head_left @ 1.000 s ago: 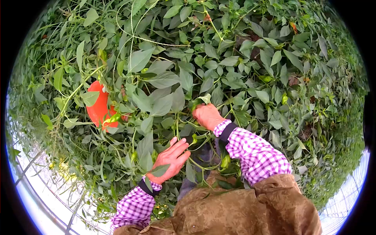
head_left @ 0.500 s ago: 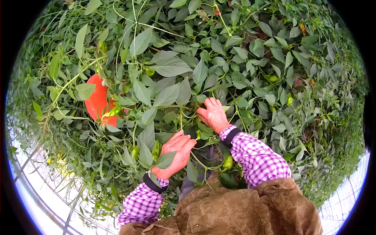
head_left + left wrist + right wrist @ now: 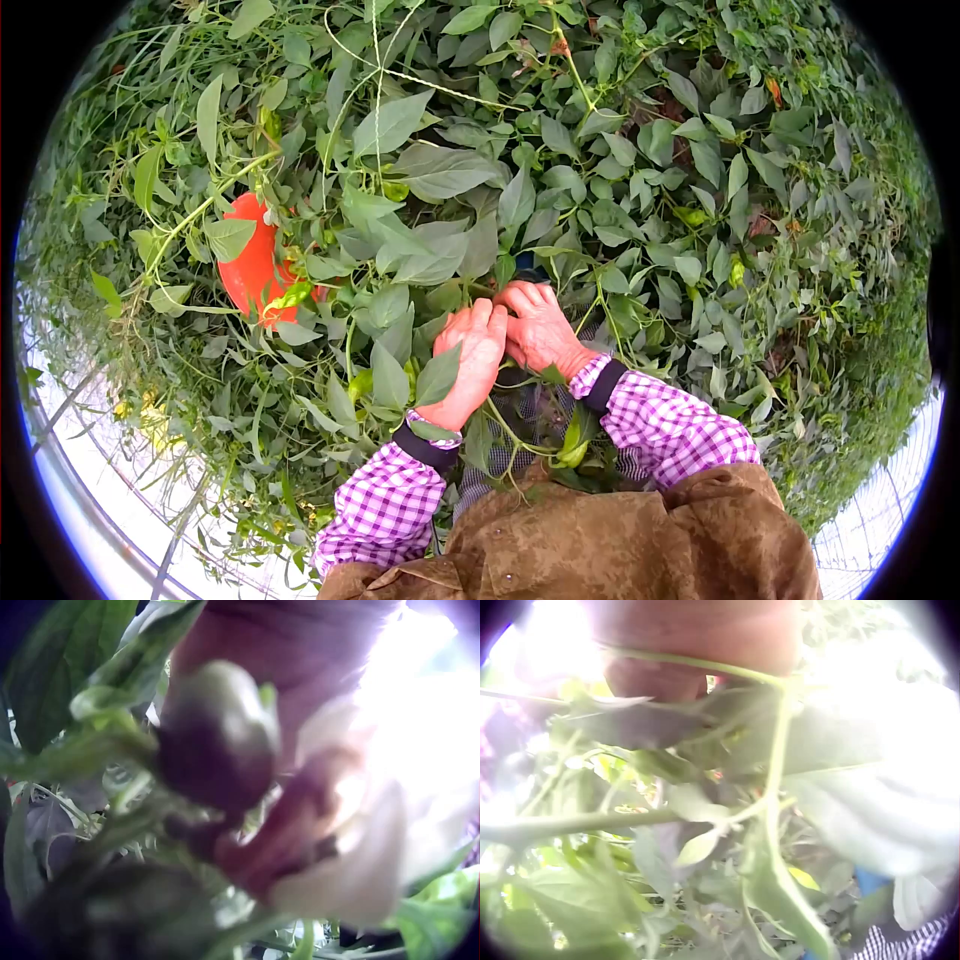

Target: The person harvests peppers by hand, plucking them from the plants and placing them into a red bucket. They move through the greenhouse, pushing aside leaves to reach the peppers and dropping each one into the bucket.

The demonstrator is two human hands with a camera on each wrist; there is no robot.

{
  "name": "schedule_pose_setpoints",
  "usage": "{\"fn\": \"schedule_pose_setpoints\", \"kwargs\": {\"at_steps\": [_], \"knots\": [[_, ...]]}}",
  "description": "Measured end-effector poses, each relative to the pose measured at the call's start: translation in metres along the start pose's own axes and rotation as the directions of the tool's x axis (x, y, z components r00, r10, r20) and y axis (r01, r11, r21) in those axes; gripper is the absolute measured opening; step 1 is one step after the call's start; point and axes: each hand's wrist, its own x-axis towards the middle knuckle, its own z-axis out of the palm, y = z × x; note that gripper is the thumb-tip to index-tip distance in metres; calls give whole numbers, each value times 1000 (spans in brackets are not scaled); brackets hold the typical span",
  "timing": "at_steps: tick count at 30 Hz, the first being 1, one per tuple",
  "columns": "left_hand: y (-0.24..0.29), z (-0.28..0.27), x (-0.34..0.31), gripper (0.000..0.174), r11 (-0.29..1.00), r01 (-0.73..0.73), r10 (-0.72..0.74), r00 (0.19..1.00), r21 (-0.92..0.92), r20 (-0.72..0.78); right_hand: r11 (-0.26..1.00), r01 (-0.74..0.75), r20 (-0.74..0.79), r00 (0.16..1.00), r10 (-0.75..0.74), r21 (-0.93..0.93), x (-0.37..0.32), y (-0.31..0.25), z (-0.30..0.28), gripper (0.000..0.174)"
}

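Both hands meet low among green pepper plants in the head view. My left hand shows its back, fingers fairly straight and pointing away from the body, beside a leaf that overlaps the wrist. My right hand touches or nearly touches it, its fingers bent into the foliage; I cannot tell what they hold. Close to the left hand hangs a green pepper, and another pepper hangs below the right. The left wrist view has a blurred pale flower and a rounded bud. A thin stem crosses below the right hand.
An orange-red container stands among the leaves at left, partly covered by a leaf and peppers. Dense foliage spreads on the right. A thin pale grass stalk reaches over the plants. The person's brown garment fills the bottom.
The left hand has moved up and right toward the right hand. The right hand has come lower and slightly right, away from the leaf it was at, and the two hands now meet.
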Motion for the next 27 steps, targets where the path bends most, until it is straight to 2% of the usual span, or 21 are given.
{"fn": "schedule_pose_setpoints", "kwargs": {"at_steps": [1, 2, 4, 6, 7, 8, 11, 13, 15, 16, 17, 18, 19, 20, 21, 22, 23, 24, 25, 26, 27], "knots": [[-2, 2, -1, 28, 998, -51, 52, 998, 40, -34, 999, 0, 9, 1000, 0, -37, 3, -11, -5, 25], [-3, 4, -2, 37, 997, -41, 36, 996, -59, -78, 997, -50, -3, 999, 49, -55, 3, -15, -13, 23], [-4, -4, -3, 41, 990, -27, 14, 995, -139, -95, 985, -165, -74, 984, 161, -52, 6, -25, -38, 19], [-7, -5, -5, 49, 953, 15, -42, 996, -301, -84, 961, -277, -205, 939, 275, 19, 7, -31, -64, 15], [-8, -5, -6, 49, 956, 19, -50, 994, -293, -96, 929, -316, -277, 891, 361, 192, 7, -33, -75, 14], [-7, -7, -9, 48, 952, 36, -69, 993, -305, -96, 895, -272, -336, 856, 393, 353, 12, -39, -91, 12], [-8, -2, -15, 44, 950, -16, -50, 978, -312, -202, 901, -118, -491, 805, 333, 418, 28, -63, -140, 11], [-9, 8, -18, 38, 944, -10, -45, 987, -330, -157, 839, -8, -522, 779, 346, 544, 50, -93, -159, 13], [-7, 8, -19, 33, 938, 13, -52, 993, -348, -102, 815, 213, -573, 802, 169, 539, 86, -116, -151, 14], [4, -23, -21, 31, 698, 91, -190, 980, -711, -61, 802, 278, -555, 828, 79, 528, 110, -128, -140, 14], [16, -54, -21, 30, 320, 126, -287, 958, -939, 31, 786, 339, -537, 844, -10, 517, 134, -142, -125, 14], [-4, 4, -28, 39, 544, 84, -182, 983, -835, -19, 744, 324, -388, 917, -94, 585, 153, -151, -104, 29], [-25, 62, -35, 48, 731, 24, -69, 997, -682, -39, 733, 285, -353, 933, -65, 618, 166, -168, -86, 37], [-20, 44, -35, 49, 901, 3, -33, 998, -434, -62, 705, 194, -274, 962, 0, 682, 169, -178, -74, 44], [-14, 23, -35, 49, 989, -22, 11, 997, -148, -73, 648, 127, -201, 979, 40, 751, 166, -178, -69, 40], [-25, 51, -37, 46, 982, -40, -2, 976, -186, -219, 678, 138, -236, 970, 54, 722, 161, -166, -70, 36], [-57, 95, -49, 41, 953, -64, -18, 964, -296, -265, 708, 144, -269, 961, 68, 692, 152, -148, -77, 33], [-44, 57, -49, 38, 936, -16, -63, 976, -352, -210, 758, 94, -334, 927, 169, 646, 143, -120, -78, 23], [-24, 8, -46, 37, 914, 35, -104, 983, -404, -150, 687, -66, -292, 873, 391, 724, 131, -94, -82, 15], [-23, 0, -46, 38, 937, 63, -113, 985, -343, -129, 564, -33, -323, 791, 519, 825, 122, -60, -79, 13], [-22, -4, -46, 39, 925, 86, -144, 981, -371, -132, 500, -162, -274, 674, 686, 851, 114, -26, -78, 15]]}}
